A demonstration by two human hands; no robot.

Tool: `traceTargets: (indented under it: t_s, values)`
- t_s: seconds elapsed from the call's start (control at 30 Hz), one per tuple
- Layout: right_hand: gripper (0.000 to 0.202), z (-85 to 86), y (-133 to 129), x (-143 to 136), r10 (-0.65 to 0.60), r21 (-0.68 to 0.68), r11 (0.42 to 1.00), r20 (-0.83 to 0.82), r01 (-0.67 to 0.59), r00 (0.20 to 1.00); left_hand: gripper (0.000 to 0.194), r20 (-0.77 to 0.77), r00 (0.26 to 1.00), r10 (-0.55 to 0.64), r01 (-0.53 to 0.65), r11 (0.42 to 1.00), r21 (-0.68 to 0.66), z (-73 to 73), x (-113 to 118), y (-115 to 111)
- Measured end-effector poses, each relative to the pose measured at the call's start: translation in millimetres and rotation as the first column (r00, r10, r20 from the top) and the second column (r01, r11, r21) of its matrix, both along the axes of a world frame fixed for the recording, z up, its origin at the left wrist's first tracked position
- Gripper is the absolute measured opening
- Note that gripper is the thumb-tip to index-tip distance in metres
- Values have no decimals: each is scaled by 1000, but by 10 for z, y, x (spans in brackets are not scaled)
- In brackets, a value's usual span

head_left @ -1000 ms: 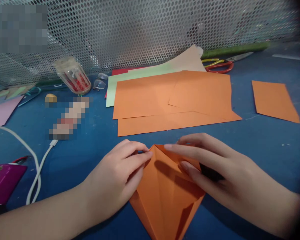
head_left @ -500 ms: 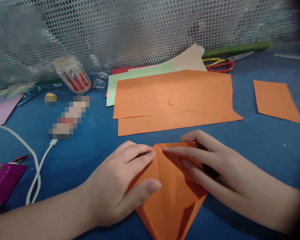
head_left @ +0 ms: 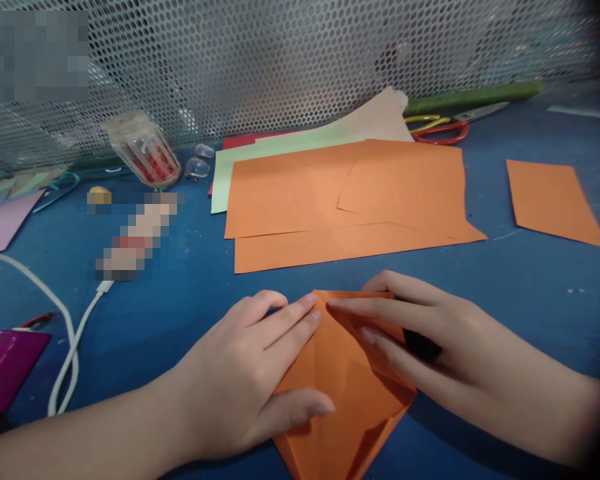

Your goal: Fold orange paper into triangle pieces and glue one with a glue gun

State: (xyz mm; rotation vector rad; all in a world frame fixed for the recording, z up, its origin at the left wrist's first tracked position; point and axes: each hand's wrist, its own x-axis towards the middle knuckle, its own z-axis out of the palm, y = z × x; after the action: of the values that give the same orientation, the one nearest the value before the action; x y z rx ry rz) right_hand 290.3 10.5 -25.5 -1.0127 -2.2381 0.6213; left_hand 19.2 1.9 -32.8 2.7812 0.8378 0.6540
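A folded orange paper (head_left: pixel 337 400) lies on the blue table at the bottom centre, its lower tip cut off by the frame. My left hand (head_left: pixel 255 373) rests flat over its left side, fingertips near the top corner and thumb stretched across the middle. My right hand (head_left: pixel 430 347) is at the right side, with a fingertip on the paper near the top corner and another finger behind the top edge. The paper's right flap is between its fingers and thumb. A raised fold stands at the lower right of the paper.
Orange sheets (head_left: pixel 290 200) lie behind the hands, over a pale green sheet (head_left: pixel 221 180). An orange piece (head_left: pixel 553 203) is at right. Scissors (head_left: pixel 443 132), a jar (head_left: pixel 147 153), a white cable (head_left: pixel 73 333) and a purple object (head_left: pixel 13 367) stand around.
My left hand has shifted slightly right and down, its fingertips and thumb now further over the paper. My right hand has barely moved, its rear finger a little lower.
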Motion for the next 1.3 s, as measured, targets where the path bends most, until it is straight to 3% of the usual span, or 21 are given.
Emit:
traceTargets:
  t_s: [0.2,0.47,0.67,0.73,0.87,1.07,1.23,1.3]
  values:
    - [35,-7,-3,24,1,36,999,-5,-1,1000,78,-45,999,13,-7,992,129,-70,55,-23]
    - [38,-48,-24,0,-8,51,999,-12,8,1000,83,-94,994,62,-49,989,136,-82,84,-76]
    - [50,-99,-94,61,-176,50,984,55,173,983,75,-147,985,93,-69,985,161,-51,94,-86]
    - [45,-88,-105,75,-200,41,979,43,199,979,72,-180,980,90,-59,984,169,-36,90,-82]
    - [29,-39,-83,42,-218,-27,976,-33,217,975,64,-186,981,63,-30,985,173,-22,81,-72]
    - [38,-26,-41,12,-346,-284,910,-113,303,932,51,-87,996,32,-15,981,194,6,87,-44]
    - [30,-22,-3,28,-314,-252,925,-80,286,946,43,-107,991,-77,98,973,209,67,102,-23]
    - [30,-31,1,19,-292,-206,940,-74,272,954,44,-81,995,-51,67,977,205,47,98,-21]
